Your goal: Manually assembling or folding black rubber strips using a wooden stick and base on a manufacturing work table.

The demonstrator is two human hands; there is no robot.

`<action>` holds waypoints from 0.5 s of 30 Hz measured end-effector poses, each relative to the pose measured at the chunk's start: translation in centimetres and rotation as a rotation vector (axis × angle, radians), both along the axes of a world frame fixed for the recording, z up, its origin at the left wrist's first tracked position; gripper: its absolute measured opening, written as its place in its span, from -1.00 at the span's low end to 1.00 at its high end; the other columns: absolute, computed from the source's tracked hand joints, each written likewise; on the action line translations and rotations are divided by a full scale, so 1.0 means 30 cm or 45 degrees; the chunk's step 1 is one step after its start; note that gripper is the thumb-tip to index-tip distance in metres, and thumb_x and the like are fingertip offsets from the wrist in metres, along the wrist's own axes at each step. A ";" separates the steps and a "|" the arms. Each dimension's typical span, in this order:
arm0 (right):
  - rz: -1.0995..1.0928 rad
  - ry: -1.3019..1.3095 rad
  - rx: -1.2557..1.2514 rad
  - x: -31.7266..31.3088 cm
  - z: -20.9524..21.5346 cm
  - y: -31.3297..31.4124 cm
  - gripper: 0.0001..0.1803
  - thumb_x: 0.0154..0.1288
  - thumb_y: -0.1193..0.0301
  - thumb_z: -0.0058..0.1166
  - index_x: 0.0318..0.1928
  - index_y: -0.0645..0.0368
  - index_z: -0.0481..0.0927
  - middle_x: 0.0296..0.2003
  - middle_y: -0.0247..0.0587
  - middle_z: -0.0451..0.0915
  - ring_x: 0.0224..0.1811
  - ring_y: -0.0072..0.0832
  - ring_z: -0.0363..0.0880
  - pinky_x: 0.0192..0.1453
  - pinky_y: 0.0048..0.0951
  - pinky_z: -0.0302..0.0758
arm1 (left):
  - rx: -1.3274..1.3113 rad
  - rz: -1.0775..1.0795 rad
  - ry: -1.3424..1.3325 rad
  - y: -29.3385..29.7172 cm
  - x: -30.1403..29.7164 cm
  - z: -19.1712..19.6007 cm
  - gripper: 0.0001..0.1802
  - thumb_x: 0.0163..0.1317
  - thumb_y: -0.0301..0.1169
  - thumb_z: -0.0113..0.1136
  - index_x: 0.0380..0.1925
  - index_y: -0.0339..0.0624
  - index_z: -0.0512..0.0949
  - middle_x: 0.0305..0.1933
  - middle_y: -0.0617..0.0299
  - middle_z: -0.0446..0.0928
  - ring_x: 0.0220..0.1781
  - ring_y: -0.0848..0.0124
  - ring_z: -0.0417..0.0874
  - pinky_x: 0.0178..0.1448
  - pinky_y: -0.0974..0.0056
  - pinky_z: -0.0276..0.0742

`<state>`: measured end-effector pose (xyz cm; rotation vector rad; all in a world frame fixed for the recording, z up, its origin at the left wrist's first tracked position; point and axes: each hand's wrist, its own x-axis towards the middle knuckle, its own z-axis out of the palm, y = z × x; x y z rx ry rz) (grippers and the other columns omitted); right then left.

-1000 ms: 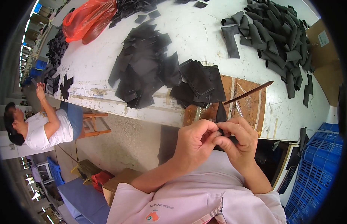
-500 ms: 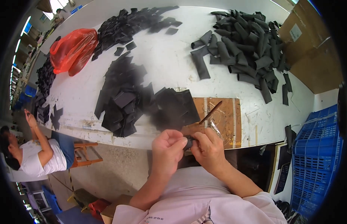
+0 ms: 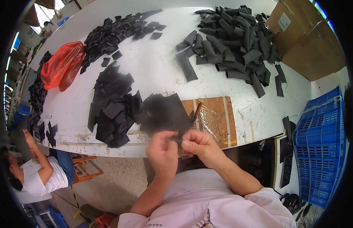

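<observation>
I am watching both hands working just below the centre of the frame, a little higher than half a second ago, when they sat nearer the lower edge. The left hand [image 3: 164, 151] and right hand [image 3: 199, 146] are pinching a small black piece [image 3: 178, 141] between closed fingertips, at the near rim of the white table [image 3: 153, 72], beside the heap of flat black pieces [image 3: 163, 112], so the handling is continuing.
</observation>
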<state>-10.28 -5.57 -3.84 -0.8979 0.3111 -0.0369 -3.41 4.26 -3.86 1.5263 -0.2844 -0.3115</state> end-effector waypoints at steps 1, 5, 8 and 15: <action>-0.060 0.048 -0.034 0.002 -0.009 -0.013 -0.83 0.21 0.34 0.02 -0.45 0.12 0.39 -0.56 -0.52 0.32 -0.55 -0.77 0.20 -0.50 -0.73 0.16 | -0.010 -0.089 0.196 0.004 0.014 0.029 -0.86 0.04 -0.72 -0.07 -0.38 -0.36 0.40 -0.50 0.17 0.49 -0.79 0.69 0.26 -0.75 0.56 0.14; -0.104 0.027 0.080 -0.014 -0.037 -0.031 -0.85 0.21 0.36 0.01 -0.45 0.12 0.41 -0.52 -0.51 0.35 -0.49 -0.75 0.25 -0.39 -0.73 0.23 | -0.454 -0.415 0.790 0.042 0.031 0.034 -0.76 0.04 -0.74 -0.09 -0.24 -0.36 0.34 -0.53 0.19 0.44 -0.86 0.71 0.14 -0.80 0.56 0.02; -0.070 -0.153 0.135 -0.012 -0.007 -0.031 -0.87 0.22 0.39 -0.01 -0.44 0.15 0.43 -0.44 -0.48 0.38 -0.43 -0.73 0.28 -0.32 -0.69 0.26 | -0.944 -0.687 1.205 0.061 0.002 0.097 -0.71 0.03 -0.74 -0.11 -0.18 -0.39 0.31 -0.49 0.17 0.44 -0.86 0.70 0.14 -0.80 0.56 0.00; -0.220 -0.312 -0.321 -0.027 0.069 -0.071 -0.93 0.20 0.51 -0.06 -0.41 0.23 0.41 -0.34 -0.35 0.42 -0.39 -0.67 0.34 -0.30 -0.62 0.33 | -0.193 -0.514 0.032 0.039 -0.016 0.107 -0.67 0.08 -0.66 0.05 -0.10 -0.39 0.36 -0.36 0.19 0.47 -0.51 0.62 0.41 -0.52 0.58 0.29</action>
